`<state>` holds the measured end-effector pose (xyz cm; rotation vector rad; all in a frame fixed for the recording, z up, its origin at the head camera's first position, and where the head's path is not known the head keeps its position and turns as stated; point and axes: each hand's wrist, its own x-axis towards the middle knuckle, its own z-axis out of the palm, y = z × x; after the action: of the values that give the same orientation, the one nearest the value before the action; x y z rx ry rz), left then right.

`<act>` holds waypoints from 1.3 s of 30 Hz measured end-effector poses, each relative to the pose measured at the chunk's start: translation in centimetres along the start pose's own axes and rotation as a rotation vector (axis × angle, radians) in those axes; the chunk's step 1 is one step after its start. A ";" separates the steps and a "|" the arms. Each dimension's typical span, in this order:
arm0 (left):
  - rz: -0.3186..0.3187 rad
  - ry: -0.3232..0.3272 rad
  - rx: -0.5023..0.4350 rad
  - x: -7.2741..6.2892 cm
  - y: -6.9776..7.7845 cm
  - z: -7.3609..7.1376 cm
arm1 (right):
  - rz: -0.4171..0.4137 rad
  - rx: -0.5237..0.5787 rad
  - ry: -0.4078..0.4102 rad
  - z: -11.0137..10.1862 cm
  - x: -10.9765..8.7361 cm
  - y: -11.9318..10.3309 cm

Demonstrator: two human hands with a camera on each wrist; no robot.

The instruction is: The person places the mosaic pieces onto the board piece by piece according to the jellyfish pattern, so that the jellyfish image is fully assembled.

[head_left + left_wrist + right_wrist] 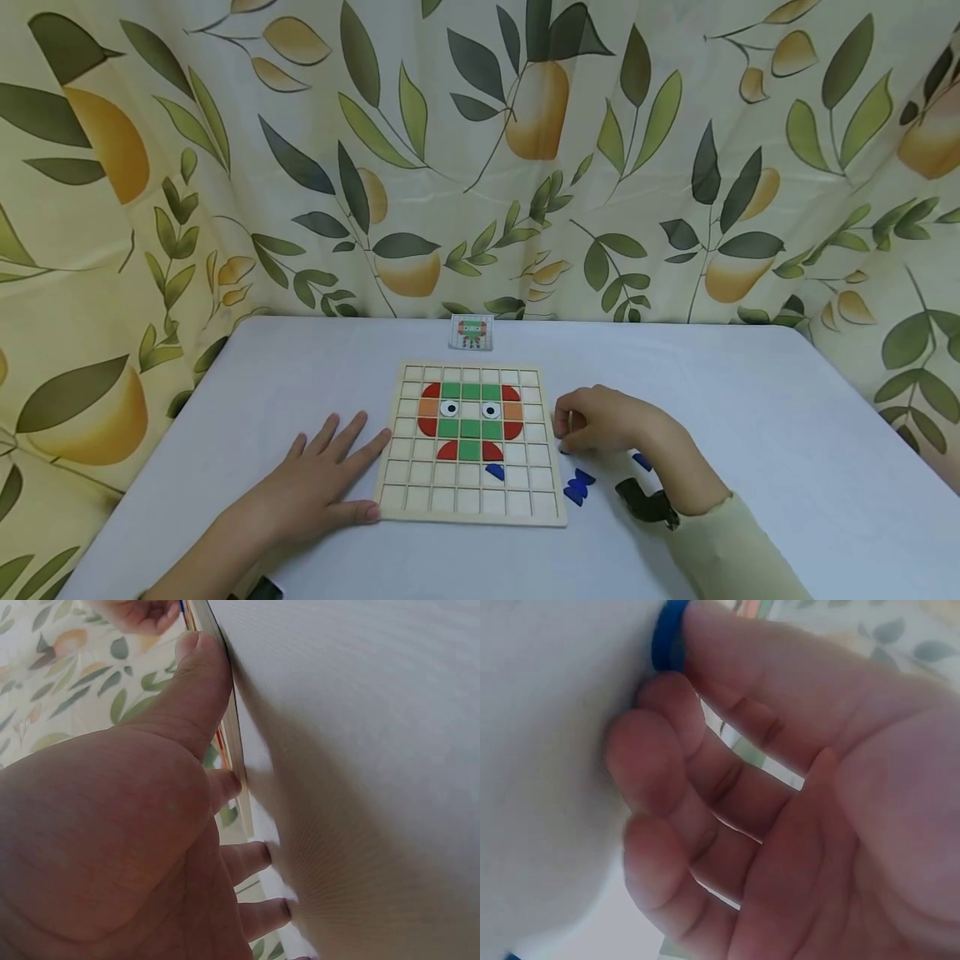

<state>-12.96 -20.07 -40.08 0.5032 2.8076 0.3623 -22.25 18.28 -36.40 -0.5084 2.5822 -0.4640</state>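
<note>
A wooden grid board lies on the table with green, red, orange and eye-marked pieces forming a figure, plus one blue piece in a lower cell. My left hand is spread flat on the table, its thumb and index finger touching the board's left edge. The left wrist view shows the thumb along that edge. Just off the board's right side, my right hand pinches a blue piece between thumb and index fingertip, close to the tabletop. Its other fingers are curled. The piece's full shape is hidden.
Several loose blue pieces lie right of the board, some touching each other. Another blue piece is beside the right wrist. A small picture card with a similar figure stands behind the board. A leaf-patterned curtain hangs behind the white table.
</note>
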 end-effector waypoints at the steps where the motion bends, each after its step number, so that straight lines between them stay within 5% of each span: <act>1: -0.002 0.001 -0.001 0.0 0.0 0.0 | 0.006 0.001 0.007 -0.1 0.0 0.0; 17: -0.007 -0.004 -0.004 0.1 -0.1 0.0 | 0.002 -0.047 0.010 0.4 0.2 -0.2; 24: -0.013 -0.001 -0.010 0.0 0.1 0.0 | -0.018 -0.069 0.077 0.0 0.3 -0.2; 31: -0.015 -0.008 -0.007 0.1 0.1 0.0 | -0.202 0.011 0.159 0.2 0.2 -1.4; 39: -0.007 -0.006 -0.007 0.2 0.0 -0.1 | -0.401 0.057 0.059 1.5 -0.3 -4.9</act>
<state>-13.17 -19.99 -40.01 0.4916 2.8003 0.3688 -19.93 13.73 -35.57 -1.0125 2.5132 -0.6918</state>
